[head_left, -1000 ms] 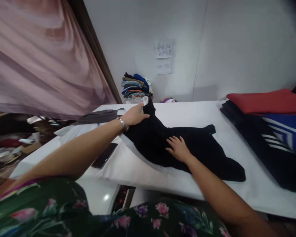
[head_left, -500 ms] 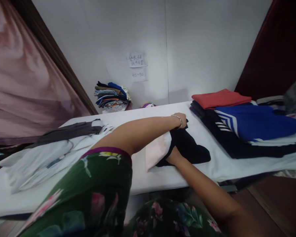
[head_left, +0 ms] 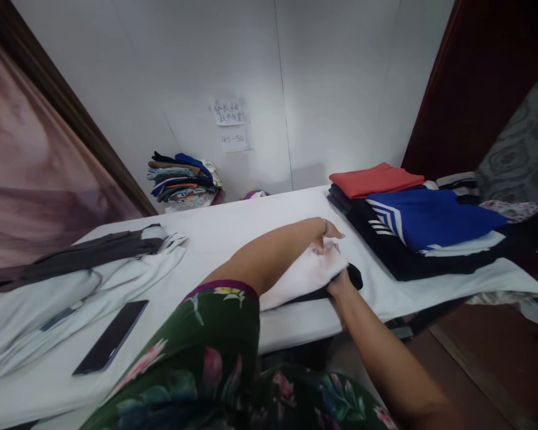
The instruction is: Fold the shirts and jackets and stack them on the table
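A garment, pale pinkish white (head_left: 305, 272) on one face and black (head_left: 355, 276) on the other, lies partly folded on the white-covered table. My left hand (head_left: 328, 234), with a bracelet at its wrist, is just over the far edge of the pale part. Its fingers are stretched out to the right and its thumb points down. My right hand (head_left: 339, 283) grips the garment's near right side, where pale and black cloth meet. Its fingertips are hidden in the cloth. My left forearm covers part of the garment's left side.
To the right lie folded clothes: a red one (head_left: 376, 179), a blue one with white stripes (head_left: 434, 218) and black ones (head_left: 399, 263). On the left are grey-white clothing (head_left: 40, 298), a dark grey garment (head_left: 89, 254) and a phone (head_left: 112, 337). A clothes stack (head_left: 183, 179) stands behind.
The pale cloth has come over to the right and covers most of the black part. My left hand has let go of the black cloth. The view has shifted, bringing the phone into sight.
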Demonstrator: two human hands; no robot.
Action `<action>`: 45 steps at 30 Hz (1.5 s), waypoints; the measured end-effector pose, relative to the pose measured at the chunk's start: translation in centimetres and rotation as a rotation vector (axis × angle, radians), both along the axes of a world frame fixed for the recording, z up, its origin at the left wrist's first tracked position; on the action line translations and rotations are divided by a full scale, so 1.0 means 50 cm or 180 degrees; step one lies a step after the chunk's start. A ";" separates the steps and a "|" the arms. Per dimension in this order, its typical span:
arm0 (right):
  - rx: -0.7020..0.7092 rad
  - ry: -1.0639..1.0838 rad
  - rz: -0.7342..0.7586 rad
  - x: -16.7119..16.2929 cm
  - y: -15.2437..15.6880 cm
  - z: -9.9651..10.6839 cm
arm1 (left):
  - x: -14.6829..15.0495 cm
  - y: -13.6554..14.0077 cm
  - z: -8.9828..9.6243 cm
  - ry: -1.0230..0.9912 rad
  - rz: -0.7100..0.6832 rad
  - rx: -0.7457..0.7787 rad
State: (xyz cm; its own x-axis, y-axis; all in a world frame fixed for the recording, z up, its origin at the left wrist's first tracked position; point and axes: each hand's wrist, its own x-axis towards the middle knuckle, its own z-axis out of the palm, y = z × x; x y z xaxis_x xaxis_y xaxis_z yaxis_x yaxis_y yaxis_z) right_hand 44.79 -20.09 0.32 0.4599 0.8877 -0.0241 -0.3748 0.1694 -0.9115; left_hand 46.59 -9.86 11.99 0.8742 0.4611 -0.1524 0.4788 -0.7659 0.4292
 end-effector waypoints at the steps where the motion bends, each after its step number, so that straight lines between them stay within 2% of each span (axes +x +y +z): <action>1: 0.0017 -0.0155 0.0000 0.003 -0.001 -0.006 | -0.011 0.009 0.007 0.0127 0.0074 -0.0190; 4: 0.0022 -0.0594 0.0120 0.012 -0.007 -0.019 | -0.076 0.046 0.025 0.0199 0.0299 -0.0605; 6: -0.0029 -0.0658 0.0226 0.018 -0.010 -0.022 | -0.144 0.067 0.019 -0.0145 0.0390 -0.0412; 7: -0.0058 -0.0625 0.0269 0.022 -0.012 -0.022 | -0.184 0.074 0.007 -0.0240 0.0408 -0.0273; 9: -0.0136 -0.0490 0.0307 0.030 -0.015 -0.018 | -0.263 0.076 -0.030 -0.0472 0.0278 0.0304; 11: -0.0269 -0.0262 0.0337 0.039 -0.018 -0.009 | -0.330 0.062 -0.075 -0.0387 0.0170 0.0685; 14: -0.0477 0.0196 0.0433 0.059 -0.020 0.013 | -0.377 0.027 -0.128 -0.0214 0.0113 0.0923; 16: -0.0413 0.0256 0.0457 0.075 -0.020 0.028 | -0.372 0.006 -0.148 -0.0207 0.0195 0.1060; 19: -0.0239 -0.0002 0.0400 0.102 -0.020 0.039 | -0.335 -0.010 -0.168 -0.0148 0.0284 0.1262; 23: -0.0650 0.0007 0.0355 0.129 -0.027 0.027 | -0.295 -0.016 -0.201 0.0125 0.0155 0.1286; 26: -0.0820 -0.0139 0.0137 0.135 -0.025 0.021 | -0.288 -0.019 -0.219 0.0185 0.0119 0.1322; 29: -0.0841 -0.0566 -0.0168 0.139 -0.013 0.026 | -0.285 -0.019 -0.210 0.0183 0.0136 0.1289; 32: -0.0717 -0.0945 -0.0285 0.150 -0.002 0.028 | -0.285 -0.008 -0.178 0.0185 0.0124 0.1003; 34: -0.0964 -0.1152 -0.0326 0.161 0.000 0.024 | -0.291 0.006 -0.157 0.0152 0.0087 0.0848; 36: -0.1395 -0.1435 -0.0408 0.172 -0.003 0.017 | -0.303 0.021 -0.149 0.0142 0.0129 0.0888; 39: -0.1922 -0.2140 -0.0380 0.183 -0.005 0.019 | -0.324 0.036 -0.164 0.0229 0.0238 0.1086; 42: -0.2398 -0.3414 -0.0473 0.166 0.006 0.046 | -0.332 0.036 -0.189 0.0281 0.0190 0.1176; 43: -0.2383 -0.3904 -0.0523 0.151 0.015 0.058 | -0.331 0.035 -0.194 0.0274 0.0176 0.1204; 45: -0.1974 -0.4703 -0.0442 0.107 0.040 0.084 | -0.328 0.031 -0.200 0.0249 0.0167 0.1245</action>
